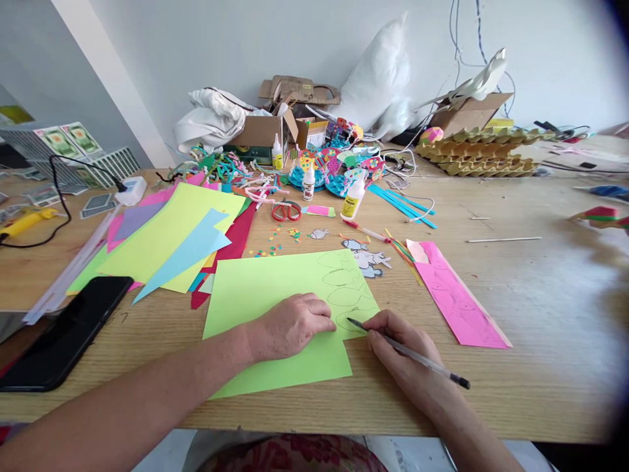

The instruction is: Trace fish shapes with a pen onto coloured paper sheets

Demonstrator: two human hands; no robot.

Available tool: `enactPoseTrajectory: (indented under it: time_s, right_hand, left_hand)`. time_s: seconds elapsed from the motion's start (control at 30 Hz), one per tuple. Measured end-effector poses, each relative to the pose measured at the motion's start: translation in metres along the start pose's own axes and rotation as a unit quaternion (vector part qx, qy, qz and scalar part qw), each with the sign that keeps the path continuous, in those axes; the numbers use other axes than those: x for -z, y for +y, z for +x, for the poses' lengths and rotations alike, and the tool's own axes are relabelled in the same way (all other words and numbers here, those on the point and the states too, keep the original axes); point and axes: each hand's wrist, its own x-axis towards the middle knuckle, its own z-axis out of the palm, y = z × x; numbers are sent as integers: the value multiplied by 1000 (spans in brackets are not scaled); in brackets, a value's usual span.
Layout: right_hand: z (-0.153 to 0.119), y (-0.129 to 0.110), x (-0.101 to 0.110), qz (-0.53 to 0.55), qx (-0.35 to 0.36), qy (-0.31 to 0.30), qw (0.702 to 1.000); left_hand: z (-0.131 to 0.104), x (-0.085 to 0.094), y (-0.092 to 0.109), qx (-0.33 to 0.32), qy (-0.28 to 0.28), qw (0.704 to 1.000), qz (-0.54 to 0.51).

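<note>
A light green paper sheet (265, 288) lies on the wooden table in front of me, with several pencil-like fish outlines down its right side. My left hand (297, 324) rests on the sheet, fingers curled together and bent under, nothing visible in them. Pinched in my right hand (403, 347) is a clear pen (422, 359) with a black end cap; its tip is at the lowest fish outline. Small cut-out paper fish (371, 259) lie just beyond the sheet's upper right corner. To the right is a pink paper strip (455, 295) with drawn lines.
Red scissors (286, 211), a glue bottle (352, 196) and colourful crafts stand behind the sheet. Coloured papers (171, 229) and a black phone (66, 331) are at the left. Egg trays (481, 154) sit at the back right; a person's hand (624, 221) shows at the right edge.
</note>
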Motion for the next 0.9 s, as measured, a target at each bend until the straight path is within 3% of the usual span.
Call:
enactPoseTrajectory:
  time_s: [0.33,0.63,0.9]
  right_hand:
    - [1,-8,4,3,-16,3,1000]
    - [-3,-1,6,20,4,-20,1000]
    - [-1,1,1,49,-23,-9,998]
  left_hand:
    - [0,-1,0,4,1,1000,-9]
    - [0,0,1,4,5,1000,-12]
    - [1,1,2,13,-9,1000,-12]
